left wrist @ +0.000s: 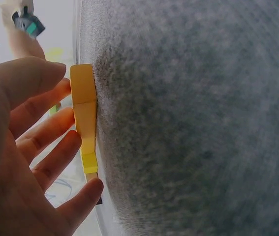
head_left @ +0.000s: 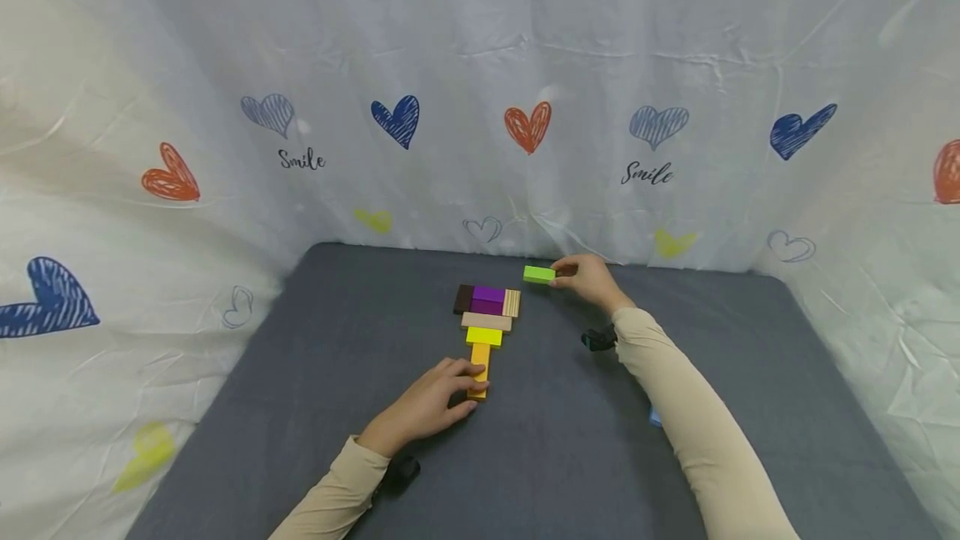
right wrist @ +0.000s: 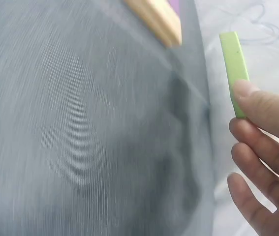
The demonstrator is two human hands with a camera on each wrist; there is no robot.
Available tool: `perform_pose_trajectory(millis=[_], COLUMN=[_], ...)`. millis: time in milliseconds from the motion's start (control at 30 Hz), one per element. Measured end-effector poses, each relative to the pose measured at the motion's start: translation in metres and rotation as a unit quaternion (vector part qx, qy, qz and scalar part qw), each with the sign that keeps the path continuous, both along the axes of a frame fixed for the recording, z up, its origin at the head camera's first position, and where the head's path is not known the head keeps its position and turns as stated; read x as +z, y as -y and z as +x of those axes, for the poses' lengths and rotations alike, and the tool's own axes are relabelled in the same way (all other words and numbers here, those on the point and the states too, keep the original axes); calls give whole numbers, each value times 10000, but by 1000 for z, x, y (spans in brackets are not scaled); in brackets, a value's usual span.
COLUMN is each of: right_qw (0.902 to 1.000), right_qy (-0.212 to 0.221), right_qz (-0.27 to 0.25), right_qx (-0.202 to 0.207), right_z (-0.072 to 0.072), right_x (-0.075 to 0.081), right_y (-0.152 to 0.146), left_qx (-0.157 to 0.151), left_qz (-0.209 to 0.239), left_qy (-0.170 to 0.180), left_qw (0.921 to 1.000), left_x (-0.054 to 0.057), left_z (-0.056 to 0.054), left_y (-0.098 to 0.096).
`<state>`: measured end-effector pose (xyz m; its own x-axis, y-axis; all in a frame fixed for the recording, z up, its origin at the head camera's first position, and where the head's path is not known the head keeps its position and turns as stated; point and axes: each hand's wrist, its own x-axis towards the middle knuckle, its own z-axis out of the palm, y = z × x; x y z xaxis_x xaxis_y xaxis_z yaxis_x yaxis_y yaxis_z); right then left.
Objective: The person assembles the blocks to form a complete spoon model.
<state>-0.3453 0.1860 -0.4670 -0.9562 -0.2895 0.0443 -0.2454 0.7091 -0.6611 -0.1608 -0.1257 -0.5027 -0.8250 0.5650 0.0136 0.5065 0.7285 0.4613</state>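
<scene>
My right hand (head_left: 588, 280) pinches one end of a green block (head_left: 538, 275) and holds it up off the table, as the right wrist view shows. My left hand (head_left: 423, 402) rests its loosely extended fingertips on an orange block (head_left: 480, 357). Beyond that block lie a yellow block (head_left: 483, 337) and a beige block (head_left: 486, 322) set crosswise. Above them sit a dark brown block (head_left: 463, 299), purple blocks (head_left: 488, 300) and a striped wooden block (head_left: 512, 303), side by side.
A dark grey cloth (head_left: 360, 315) covers the table. Part of a blue block (head_left: 655, 417) shows beside the right forearm, which hides the rest of it. A white curtain (head_left: 465, 40) printed with hearts hangs behind the table and along both sides.
</scene>
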Motion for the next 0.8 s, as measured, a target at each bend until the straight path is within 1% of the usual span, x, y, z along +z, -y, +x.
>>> perform_pose_trajectory(millis=[133,367,533,667,800], right_qw=[9997,9959,9948,9953,9951], right_qy=[34,366,493,510,526], right_qz=[-223,-778,-769,-678,-708], right_qx=[-35,-294,-451,-471,-435], right_z=[-9,-17,-19,-20,-20], right_x=[-7,-19,-27,-31,-33], right_y=[25,55,69,77,83], left_qx=[5,-32,-10,30,63], left_qz=[8,-51,-55,-48,-40], left_qy=[-4,18,33,63,110], left_qw=[10000,10000,10000,10000,9999], left_x=[0,1,1,1,1], left_z=[-1,-3,-3,-3,-3], left_y=[0,-1,-1,-1,0])
